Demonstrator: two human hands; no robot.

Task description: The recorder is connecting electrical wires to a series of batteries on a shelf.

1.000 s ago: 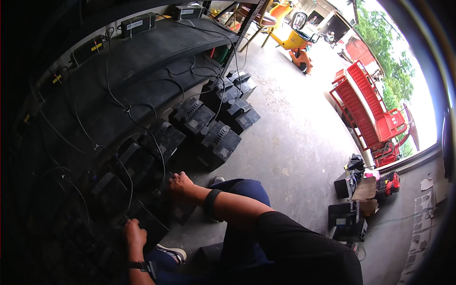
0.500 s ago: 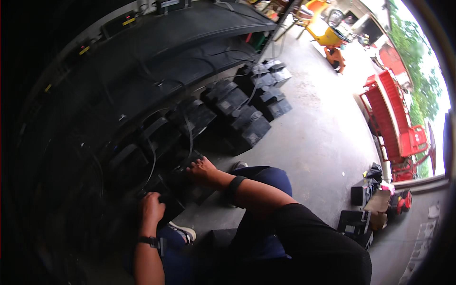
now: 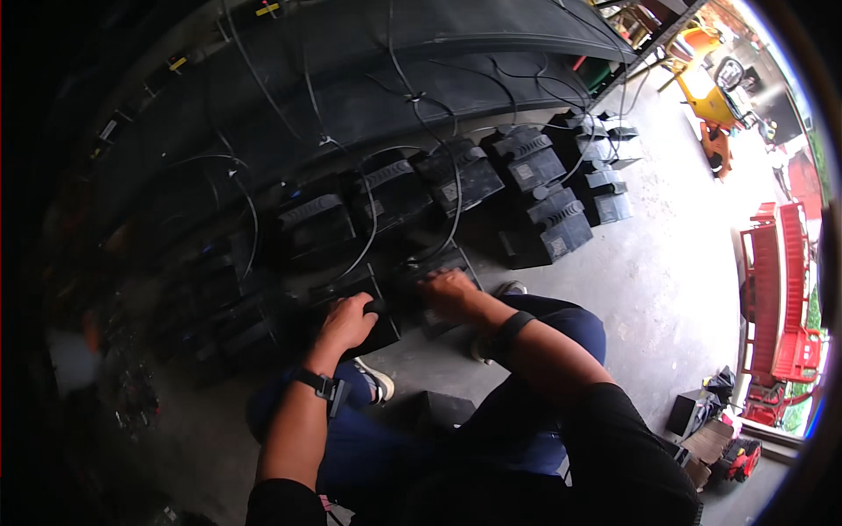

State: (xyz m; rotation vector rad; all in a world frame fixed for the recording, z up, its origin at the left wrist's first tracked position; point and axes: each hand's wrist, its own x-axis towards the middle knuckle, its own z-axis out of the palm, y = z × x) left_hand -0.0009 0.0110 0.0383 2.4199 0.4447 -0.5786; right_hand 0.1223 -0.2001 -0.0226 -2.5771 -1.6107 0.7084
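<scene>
Head view, only one: left hand (image 3: 346,320) at 8 o'clock just off centre, fingers curled over the top of the near black box (image 3: 386,323); right hand (image 3: 449,292) at 4-5 o'clock close to centre, fingers bent at the second black box (image 3: 463,259), which sits just beside it. Neither hand spread flat; can't tell if either pinches a plug or handle, too dark and blurred. One looped cable (image 3: 374,210) drops to the near box, another cable (image 3: 457,175) to the second, both from the shelf (image 3: 526,53) at 12. Row of black boxes (image 3: 460,171) from 10 to 1 behind, more boxes (image 3: 561,223) toward 2-3 on the concrete floor (image 3: 667,272). Shoe (image 3: 377,379) at 7, right beside the near box, loose box (image 3: 443,408) at 6 between the legs. To do it well, my take: work by feel in this shadow, one hand bracing the case while the other handles the connector, grip plug body not cable, leave slack in the loops, keep toes clear of the case edge
</scene>
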